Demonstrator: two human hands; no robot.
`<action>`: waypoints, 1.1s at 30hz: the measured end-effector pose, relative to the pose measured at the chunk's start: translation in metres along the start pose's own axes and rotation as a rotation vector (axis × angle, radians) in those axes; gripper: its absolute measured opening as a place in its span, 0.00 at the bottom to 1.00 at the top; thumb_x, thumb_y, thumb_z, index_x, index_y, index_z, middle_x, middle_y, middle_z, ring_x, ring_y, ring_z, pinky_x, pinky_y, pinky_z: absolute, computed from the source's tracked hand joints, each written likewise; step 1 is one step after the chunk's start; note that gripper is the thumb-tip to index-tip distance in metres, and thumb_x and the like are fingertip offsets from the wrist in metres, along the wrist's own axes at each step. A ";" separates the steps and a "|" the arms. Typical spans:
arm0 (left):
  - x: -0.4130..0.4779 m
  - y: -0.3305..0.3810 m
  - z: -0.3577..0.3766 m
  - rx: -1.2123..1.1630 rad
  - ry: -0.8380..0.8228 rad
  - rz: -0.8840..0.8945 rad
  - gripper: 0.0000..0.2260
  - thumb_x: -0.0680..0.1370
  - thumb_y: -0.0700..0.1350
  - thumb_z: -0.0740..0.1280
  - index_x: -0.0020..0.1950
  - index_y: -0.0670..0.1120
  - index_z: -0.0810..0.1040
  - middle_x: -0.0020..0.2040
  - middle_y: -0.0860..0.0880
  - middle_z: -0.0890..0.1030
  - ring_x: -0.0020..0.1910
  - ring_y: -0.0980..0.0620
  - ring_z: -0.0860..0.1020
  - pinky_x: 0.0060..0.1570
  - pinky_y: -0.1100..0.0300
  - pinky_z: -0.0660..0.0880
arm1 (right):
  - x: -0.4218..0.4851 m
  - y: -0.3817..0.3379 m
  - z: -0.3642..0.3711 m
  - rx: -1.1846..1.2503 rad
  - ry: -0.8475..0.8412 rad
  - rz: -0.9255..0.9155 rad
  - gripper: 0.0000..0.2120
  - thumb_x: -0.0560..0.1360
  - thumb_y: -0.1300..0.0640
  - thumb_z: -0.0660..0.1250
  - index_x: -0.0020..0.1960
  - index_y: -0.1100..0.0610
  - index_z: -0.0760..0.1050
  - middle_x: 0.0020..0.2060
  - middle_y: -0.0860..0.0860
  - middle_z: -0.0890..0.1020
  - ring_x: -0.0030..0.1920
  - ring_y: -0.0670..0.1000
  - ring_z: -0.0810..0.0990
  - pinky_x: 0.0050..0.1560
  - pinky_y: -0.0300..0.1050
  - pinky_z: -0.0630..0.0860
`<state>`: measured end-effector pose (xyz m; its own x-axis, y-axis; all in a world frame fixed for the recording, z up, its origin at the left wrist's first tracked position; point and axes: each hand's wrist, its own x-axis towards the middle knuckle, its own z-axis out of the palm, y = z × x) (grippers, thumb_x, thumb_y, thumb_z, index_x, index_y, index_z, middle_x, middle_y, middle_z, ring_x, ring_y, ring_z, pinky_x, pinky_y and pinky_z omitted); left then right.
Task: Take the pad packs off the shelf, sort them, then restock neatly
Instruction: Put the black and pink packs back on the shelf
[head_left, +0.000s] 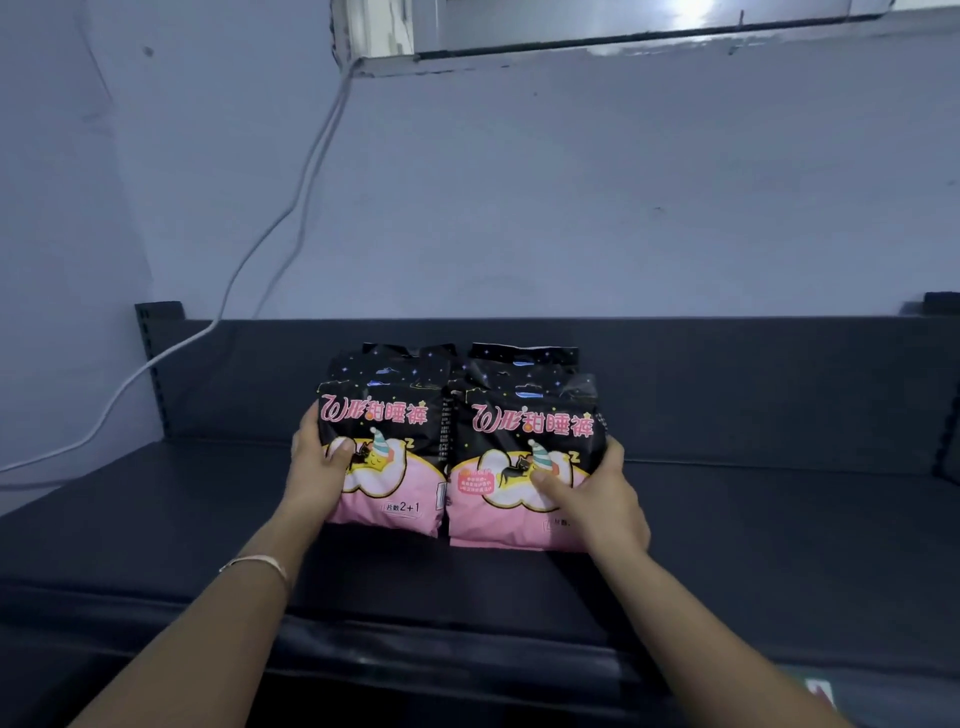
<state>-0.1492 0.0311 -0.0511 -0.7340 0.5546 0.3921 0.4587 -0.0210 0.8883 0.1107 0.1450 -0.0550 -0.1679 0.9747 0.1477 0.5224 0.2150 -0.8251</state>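
Note:
Two black-and-pink pad packs stand upright side by side in the middle of the dark shelf (753, 519). More packs of the same kind stand in rows behind them, mostly hidden. My left hand (317, 467) grips the left front pack (389, 447) at its left edge, thumb on its face. My right hand (597, 493) grips the right front pack (519, 457) at its right edge, thumb across its lower front. The two front packs touch each other.
The shelf's dark back panel (753, 384) rises behind the packs. A white cable (291, 208) runs down the pale wall and past the slotted upright (156, 364) at the left. A window ledge (623, 47) sits high above.

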 end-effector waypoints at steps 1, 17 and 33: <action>-0.001 -0.004 0.000 0.023 -0.022 -0.015 0.27 0.77 0.38 0.62 0.74 0.55 0.59 0.68 0.45 0.67 0.65 0.46 0.69 0.67 0.43 0.66 | -0.002 0.000 -0.001 -0.004 -0.001 0.009 0.44 0.68 0.37 0.71 0.74 0.47 0.51 0.60 0.52 0.78 0.60 0.58 0.76 0.49 0.49 0.69; -0.112 0.057 0.010 0.435 -0.042 0.382 0.07 0.77 0.50 0.62 0.47 0.51 0.79 0.48 0.49 0.80 0.52 0.45 0.75 0.53 0.52 0.68 | -0.084 0.008 -0.040 -0.136 0.037 -0.288 0.10 0.78 0.48 0.61 0.52 0.52 0.76 0.51 0.51 0.79 0.54 0.56 0.76 0.49 0.48 0.73; -0.359 0.051 -0.023 0.970 -0.253 0.384 0.08 0.80 0.50 0.59 0.52 0.49 0.76 0.49 0.51 0.80 0.50 0.47 0.76 0.46 0.55 0.67 | -0.221 0.105 -0.088 -0.641 -0.215 -0.812 0.14 0.80 0.46 0.57 0.57 0.53 0.75 0.55 0.52 0.79 0.57 0.58 0.73 0.49 0.48 0.69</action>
<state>0.1259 -0.1879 -0.1414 -0.3823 0.8101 0.4445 0.9202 0.3776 0.1032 0.2765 -0.0427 -0.1257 -0.7769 0.5060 0.3746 0.5203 0.8511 -0.0705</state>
